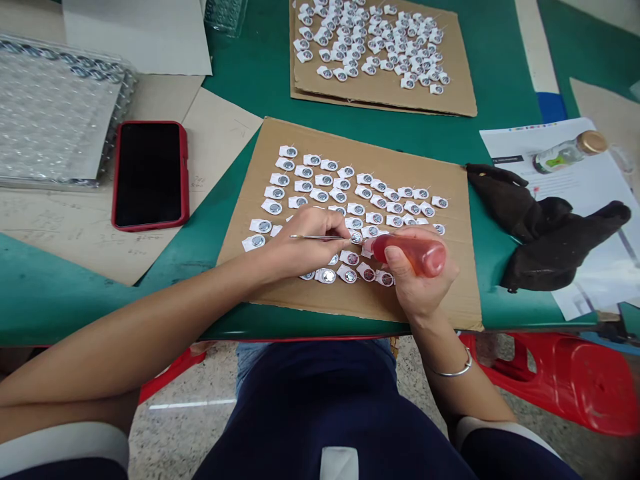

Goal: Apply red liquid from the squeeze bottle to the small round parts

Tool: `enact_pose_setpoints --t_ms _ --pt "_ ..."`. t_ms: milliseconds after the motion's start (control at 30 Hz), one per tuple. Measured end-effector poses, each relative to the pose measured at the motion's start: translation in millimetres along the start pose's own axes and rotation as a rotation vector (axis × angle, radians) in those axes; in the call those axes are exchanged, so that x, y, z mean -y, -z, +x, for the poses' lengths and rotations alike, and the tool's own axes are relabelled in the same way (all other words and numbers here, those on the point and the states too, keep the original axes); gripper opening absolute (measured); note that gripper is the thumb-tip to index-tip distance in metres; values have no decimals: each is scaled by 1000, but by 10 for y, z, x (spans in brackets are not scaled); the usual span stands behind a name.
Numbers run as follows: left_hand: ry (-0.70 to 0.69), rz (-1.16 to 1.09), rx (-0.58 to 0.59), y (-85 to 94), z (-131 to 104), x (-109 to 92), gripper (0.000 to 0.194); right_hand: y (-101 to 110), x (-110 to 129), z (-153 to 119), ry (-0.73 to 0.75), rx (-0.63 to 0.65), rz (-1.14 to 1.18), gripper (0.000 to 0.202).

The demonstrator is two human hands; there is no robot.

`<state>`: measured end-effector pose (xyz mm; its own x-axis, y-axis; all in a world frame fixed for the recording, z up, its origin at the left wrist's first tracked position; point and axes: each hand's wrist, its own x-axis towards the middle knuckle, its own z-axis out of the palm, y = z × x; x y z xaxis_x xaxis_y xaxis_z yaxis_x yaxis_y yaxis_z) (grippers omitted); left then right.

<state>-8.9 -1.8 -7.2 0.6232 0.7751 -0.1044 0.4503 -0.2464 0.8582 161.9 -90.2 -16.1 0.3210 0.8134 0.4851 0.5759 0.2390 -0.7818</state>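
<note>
A green worktop (pixel 260 80) carries a flat brown cardboard sheet (pixel 463 283). Beyond the sheet lies a brown cardboard stack (pixel 465 87); right of it, a dark brown cloth bundle (pixel 560 247); left, a black-screened phone in a red case (pixel 150 175). Over the sheet, the right hand (pixel 427 277) has its grip closed round a translucent red bottle (pixel 415 253); the left hand (pixel 310 247), grip pinching a thin silvery metal tool (pixel 315 237), is at a small round silver piece with a white tab (pixel 356 237).
</note>
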Motion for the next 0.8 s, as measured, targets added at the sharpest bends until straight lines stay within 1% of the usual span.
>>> enact_pose_setpoints --t_ms 100,200,300,367,433,467,500,533,567,633,700,733,800 --pt "-10 -5 -7 -13 4 20 9 -11 -6 -24 -41 -8 34 24" --pt "-50 14 -24 -22 -3 40 8 8 18 -6 -102 -113 200 24" --pt "-123 11 -83 16 -27 -18 5 115 100 163 -102 -232 413 21" --pt "-129 -38 -160 75 -44 -115 4 239 170 376 -123 -227 465 20" --pt "-99 -97 -238 152 -53 -233 4 372 223 642 -157 -179 517 24" --pt "-91 -118 -252 191 -53 -290 4 424 238 781 -175 -132 560 26" --pt "-89 -130 -251 229 -48 -341 5 459 241 917 -203 -42 613 25" --pt "-93 -133 -239 263 -41 -386 5 470 235 1044 -216 13 649 25" --pt "-100 -129 -226 292 -32 -423 5 457 218 1155 -241 72 659 21" --pt "-118 -117 -219 326 -12 -477 6 359 162 1316 -323 189 683 17" --pt "-139 -93 -250 314 0 -500 6 198 88 1388 -414 282 657 21" --pt "-153 -71 -276 290 3 -494 5 110 50 1392 -439 314 659 25" --pt "-181 10 -332 208 1 -436 6 -50 -21 1351 -437 334 662 30"
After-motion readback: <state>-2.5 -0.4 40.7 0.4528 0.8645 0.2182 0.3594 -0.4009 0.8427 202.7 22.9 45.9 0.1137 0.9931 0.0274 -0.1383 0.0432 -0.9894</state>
